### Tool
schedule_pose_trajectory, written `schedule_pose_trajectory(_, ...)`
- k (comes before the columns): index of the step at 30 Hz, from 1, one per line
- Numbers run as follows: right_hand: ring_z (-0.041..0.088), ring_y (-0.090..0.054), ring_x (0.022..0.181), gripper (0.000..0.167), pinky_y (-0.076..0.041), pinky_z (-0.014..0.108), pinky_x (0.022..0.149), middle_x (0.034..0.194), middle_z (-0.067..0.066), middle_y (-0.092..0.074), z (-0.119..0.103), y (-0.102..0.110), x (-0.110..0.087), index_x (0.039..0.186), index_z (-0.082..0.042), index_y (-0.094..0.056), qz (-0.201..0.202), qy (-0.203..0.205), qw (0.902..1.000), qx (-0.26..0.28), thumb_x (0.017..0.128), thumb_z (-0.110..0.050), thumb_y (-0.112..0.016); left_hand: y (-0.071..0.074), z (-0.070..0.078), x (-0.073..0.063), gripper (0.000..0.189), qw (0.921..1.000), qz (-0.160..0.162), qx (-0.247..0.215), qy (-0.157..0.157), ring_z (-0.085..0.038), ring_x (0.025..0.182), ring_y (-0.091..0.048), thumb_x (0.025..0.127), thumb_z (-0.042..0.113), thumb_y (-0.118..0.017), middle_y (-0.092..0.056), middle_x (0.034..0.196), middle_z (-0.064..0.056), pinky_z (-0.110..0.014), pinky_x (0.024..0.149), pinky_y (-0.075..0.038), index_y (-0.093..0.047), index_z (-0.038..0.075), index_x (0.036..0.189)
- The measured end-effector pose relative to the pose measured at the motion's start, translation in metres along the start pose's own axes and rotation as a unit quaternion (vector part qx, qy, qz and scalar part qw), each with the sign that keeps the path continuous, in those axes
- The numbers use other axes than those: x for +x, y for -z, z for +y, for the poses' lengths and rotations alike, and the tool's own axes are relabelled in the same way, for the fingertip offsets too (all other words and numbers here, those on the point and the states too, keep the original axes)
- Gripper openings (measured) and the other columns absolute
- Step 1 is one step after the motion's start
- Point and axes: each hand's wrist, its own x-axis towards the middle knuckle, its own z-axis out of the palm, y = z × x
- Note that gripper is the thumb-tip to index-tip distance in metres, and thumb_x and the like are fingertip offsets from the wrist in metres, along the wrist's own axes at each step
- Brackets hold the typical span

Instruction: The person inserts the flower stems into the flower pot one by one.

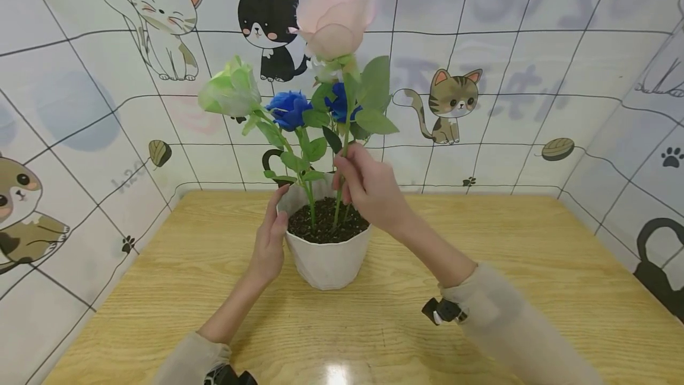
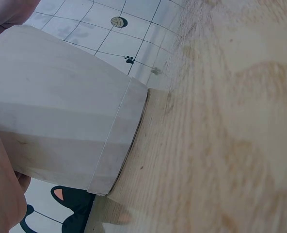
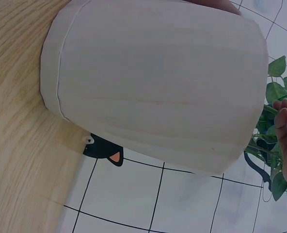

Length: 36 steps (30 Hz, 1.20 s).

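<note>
A white faceted flowerpot [image 1: 328,263] filled with dark soil [image 1: 320,224] stands on the table. My left hand [image 1: 267,245] rests against its left side, fingers extended up to the rim. With thumb and fingers, my right hand [image 1: 371,186] pinches the green stem [image 1: 338,210] of a tall pink rose [image 1: 336,25], whose lower end meets the soil. A pale green rose [image 1: 232,88] leans left, and two blue roses [image 1: 290,110] stand between. A whitish bloom is partly hidden behind the pink one. The right wrist view shows the pot's side [image 3: 153,87] and my right fingers beyond its rim.
The wood-grain table [image 1: 481,236] runs out on both sides of the pot. Behind it hangs a white gridded backdrop [image 1: 513,153] printed with cartoon cats, such as a black one [image 1: 269,22]. Small cameras [image 1: 443,311] are strapped to both wrists.
</note>
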Motion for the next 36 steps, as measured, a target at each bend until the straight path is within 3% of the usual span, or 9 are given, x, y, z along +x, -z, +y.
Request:
schedule_pose_trajectory(14,0.007,-0.052,0.051,0.012,-0.041,0.025,0.043,0.072,0.006,-0.062,0.006,-0.012,-0.006,0.098,-0.002,-0.052,-0.006,-0.017,0.9994,-0.028,0.107,-0.005,-0.044,0.000,0.001,0.000,0.052,1.0000,-0.001,0.006,0.005,-0.027,0.147,-0.028,0.109,0.031,-0.027,-0.033,0.161,-0.010,-0.056,0.116,-0.022,-0.031,0.014,0.158)
schedule_pose_trajectory(25,0.004,-0.051,0.049,0.018,-0.043,0.024,0.045,0.070,-0.002,-0.060,0.005,-0.023,-0.011,0.089,-0.004,-0.053,-0.002,-0.041,0.9980,-0.048,0.106,-0.009,-0.047,0.000,0.000,0.000,0.052,0.9999,-0.002,0.007,0.007,-0.026,0.148,-0.026,0.110,0.032,-0.026,-0.032,0.161,-0.010,-0.057,0.117,-0.021,-0.030,0.015,0.158)
schedule_pose_trajectory(36,0.004,-0.053,0.048,0.019,-0.045,0.024,0.048,0.069,0.003,-0.062,0.011,-0.031,-0.014,0.089,-0.006,-0.054,-0.022,-0.046,0.9955,-0.081,0.107,-0.007,-0.046,-0.001,0.001,0.000,0.052,1.0000,0.003,0.008,0.003,-0.027,0.146,-0.030,0.109,0.030,-0.027,-0.035,0.160,-0.012,-0.054,0.115,-0.024,-0.032,0.013,0.158)
